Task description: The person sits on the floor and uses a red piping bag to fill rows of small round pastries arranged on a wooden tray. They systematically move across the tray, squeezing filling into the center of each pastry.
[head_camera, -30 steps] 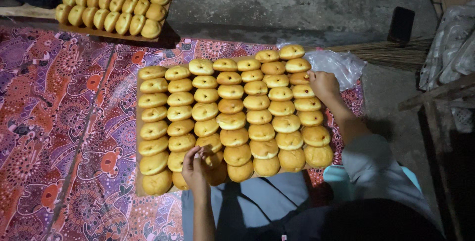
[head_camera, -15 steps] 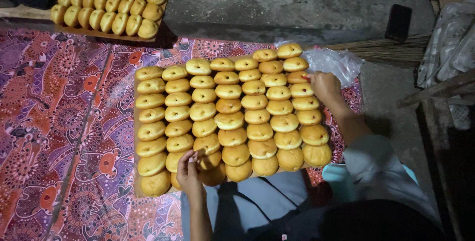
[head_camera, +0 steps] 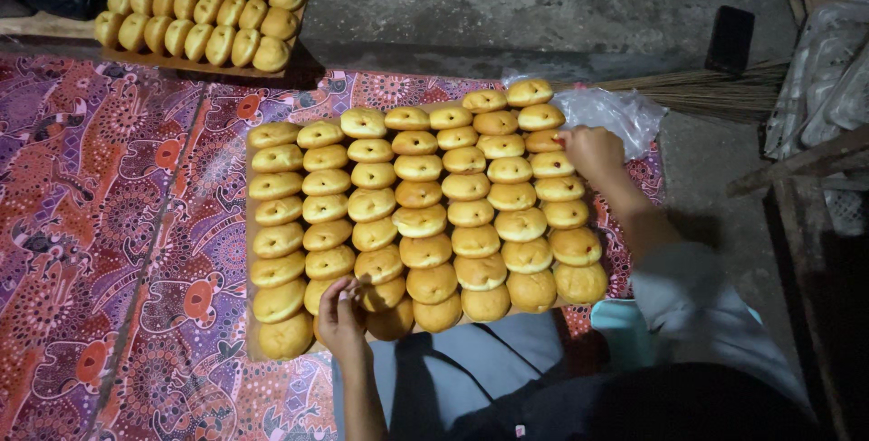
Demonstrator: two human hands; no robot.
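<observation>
A flat board (head_camera: 250,350) packed with several rows of round golden buns (head_camera: 425,219) lies on a red and purple patterned cloth (head_camera: 109,251). My left hand (head_camera: 342,319) curls over the board's near edge, fingers against the front buns. My right hand (head_camera: 593,151) grips the board's far right side, its fingertips touching a darker bun (head_camera: 543,140). Grey trousers and a light sleeve show below the board.
A second board of buns (head_camera: 204,11) rests at the top left on the concrete floor (head_camera: 543,6). A clear plastic bag (head_camera: 625,110) and a straw broom (head_camera: 715,92) lie beyond my right hand. A dark phone (head_camera: 730,38) and wooden slats (head_camera: 806,160) are at the right.
My left hand has slid slightly toward me along the near edge. The board and my right hand have barely moved.
</observation>
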